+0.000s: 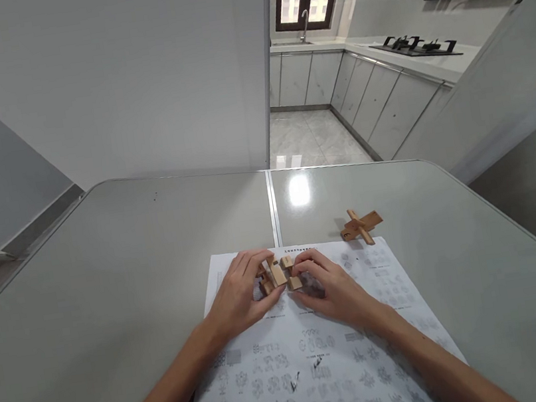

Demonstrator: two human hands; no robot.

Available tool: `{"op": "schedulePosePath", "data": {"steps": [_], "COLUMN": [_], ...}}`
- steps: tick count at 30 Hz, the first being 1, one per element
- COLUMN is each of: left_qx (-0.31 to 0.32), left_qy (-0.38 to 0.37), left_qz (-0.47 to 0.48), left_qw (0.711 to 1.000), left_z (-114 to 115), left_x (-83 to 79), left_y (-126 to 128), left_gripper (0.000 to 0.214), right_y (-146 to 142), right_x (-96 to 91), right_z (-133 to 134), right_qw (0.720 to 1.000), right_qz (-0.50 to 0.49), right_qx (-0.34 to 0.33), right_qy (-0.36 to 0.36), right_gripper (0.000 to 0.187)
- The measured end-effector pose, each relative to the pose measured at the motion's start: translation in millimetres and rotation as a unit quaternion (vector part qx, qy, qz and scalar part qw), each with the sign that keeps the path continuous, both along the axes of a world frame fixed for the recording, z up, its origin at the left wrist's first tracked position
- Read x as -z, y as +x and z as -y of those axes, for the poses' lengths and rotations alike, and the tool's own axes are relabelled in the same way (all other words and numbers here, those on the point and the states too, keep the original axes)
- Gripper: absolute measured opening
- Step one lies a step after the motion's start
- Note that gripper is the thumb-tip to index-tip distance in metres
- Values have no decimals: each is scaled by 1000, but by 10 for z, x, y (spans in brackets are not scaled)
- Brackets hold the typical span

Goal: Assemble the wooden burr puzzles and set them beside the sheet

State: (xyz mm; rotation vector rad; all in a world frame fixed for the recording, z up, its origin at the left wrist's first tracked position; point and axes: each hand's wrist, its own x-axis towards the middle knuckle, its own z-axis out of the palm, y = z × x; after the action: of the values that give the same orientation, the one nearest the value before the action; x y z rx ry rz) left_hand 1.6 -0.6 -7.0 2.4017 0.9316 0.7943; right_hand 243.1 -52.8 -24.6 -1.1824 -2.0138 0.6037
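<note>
Wooden puzzle pieces [277,275], glossy table [109,285]

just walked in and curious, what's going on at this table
A person's left hand and right hand both pinch a small cluster of wooden puzzle pieces with their fingers, low over a printed diagram sheet on a grey table. A wooden cross puzzle lies apart on the table, just beyond the sheet's far right corner.
</note>
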Motion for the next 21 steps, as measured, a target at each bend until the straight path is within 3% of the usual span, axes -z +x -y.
{"op": "schedulePosePath", "data": {"steps": [6,11,15,21], "left_qx": [-51,-111,-84,-62], "left_qy": [-122,-200,-295,-404], "left_qz": [80,151,233,244], "left_qw": [988,962,923,880], "left_z": [-10,-71,-109,-96], "left_x": [-73,-65,-28,-33], "left_y": [-8,-34,-36,-18], "left_gripper": [31,52,66,60], "right_y": [-5,-1,6,4], "right_x": [-3,6,32,27], "right_z": [11,11,8,5], "right_qw": [1000,1000,999,999], "right_qz": [-4,0,0,1], "right_qx": [6,6,5,5], "right_qy": [-24,-29,-32,-32], "right_gripper": [19,20,19,20]}}
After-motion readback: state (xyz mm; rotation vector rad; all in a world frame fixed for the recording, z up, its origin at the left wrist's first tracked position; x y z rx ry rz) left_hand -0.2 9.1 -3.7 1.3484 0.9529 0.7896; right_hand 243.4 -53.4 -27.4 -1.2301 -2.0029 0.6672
